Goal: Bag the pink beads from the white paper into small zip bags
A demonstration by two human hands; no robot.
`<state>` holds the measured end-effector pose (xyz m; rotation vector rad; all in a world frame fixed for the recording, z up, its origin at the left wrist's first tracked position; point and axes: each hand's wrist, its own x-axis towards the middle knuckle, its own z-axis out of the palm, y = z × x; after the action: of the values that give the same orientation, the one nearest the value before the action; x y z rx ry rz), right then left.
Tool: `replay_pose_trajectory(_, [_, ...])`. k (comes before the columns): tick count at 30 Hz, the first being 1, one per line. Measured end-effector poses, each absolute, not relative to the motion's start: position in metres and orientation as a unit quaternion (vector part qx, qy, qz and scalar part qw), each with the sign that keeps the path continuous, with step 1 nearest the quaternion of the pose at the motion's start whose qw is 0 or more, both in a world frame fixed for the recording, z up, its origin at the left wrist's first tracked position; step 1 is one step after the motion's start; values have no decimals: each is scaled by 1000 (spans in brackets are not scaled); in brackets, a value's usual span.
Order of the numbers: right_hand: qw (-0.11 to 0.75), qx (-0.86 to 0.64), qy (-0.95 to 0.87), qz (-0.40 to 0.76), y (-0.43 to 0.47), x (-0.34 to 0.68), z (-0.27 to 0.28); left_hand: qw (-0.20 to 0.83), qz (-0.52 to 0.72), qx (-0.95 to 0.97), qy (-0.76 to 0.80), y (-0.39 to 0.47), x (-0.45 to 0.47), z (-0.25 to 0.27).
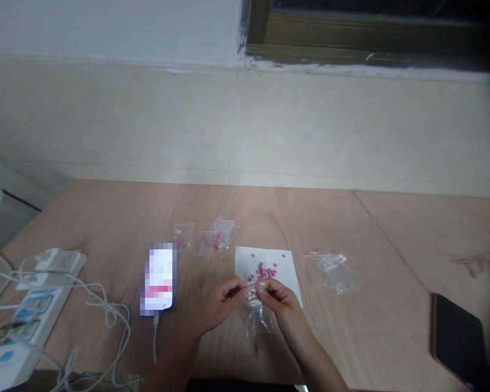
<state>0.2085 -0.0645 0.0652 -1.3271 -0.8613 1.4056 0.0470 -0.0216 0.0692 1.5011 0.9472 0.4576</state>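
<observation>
A small clear zip bag [256, 314] with a red strip along its top hangs between my two hands. My left hand [230, 294] pinches the left end of that strip, and my right hand [278, 298] pinches it further right. Whether the bag holds anything is too blurred to tell. Just beyond my fingers lies a sheet of white paper [245, 258], with a cluster of small pinkish-red beads [265, 269] on it and a few scattered apart. Part of the sheet is hidden by my hands and the bag.
Small zip bags [204, 239] with red pieces lie behind left. More clear bags [335, 272] lie at right. A lit phone [160, 277] on a cable, a power strip [44, 316] with tangled white cords, and a dark device [459, 337] are on the wooden table [126, 218].
</observation>
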Motion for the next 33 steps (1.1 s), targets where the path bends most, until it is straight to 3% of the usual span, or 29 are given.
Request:
replay_pose_trajectory(12, [518,-573,-326,545,-58,219,73,557,199,684,428,-17,46,69])
replay_pose_trajectory(16, [530,-651,-343,421,-59,249,65,498,255,692,457,-3,36,54])
replay_pose_trajectory(21, [480,-771,-335,252,-51,323,52,286,271,707,588,34,16,25])
replay_pose_trajectory(28, [303,-885,-353,15,-37,364,24,238,268,702,615,49,7,9])
replay_pose_trajectory(31, [301,-886,-350,-48,-37,351,30,225,289,704,609,47,0,17])
replay_pose_trajectory(33, [350,-866,-355,-35,-38,333,40,231,307,704,598,42,-3,27])
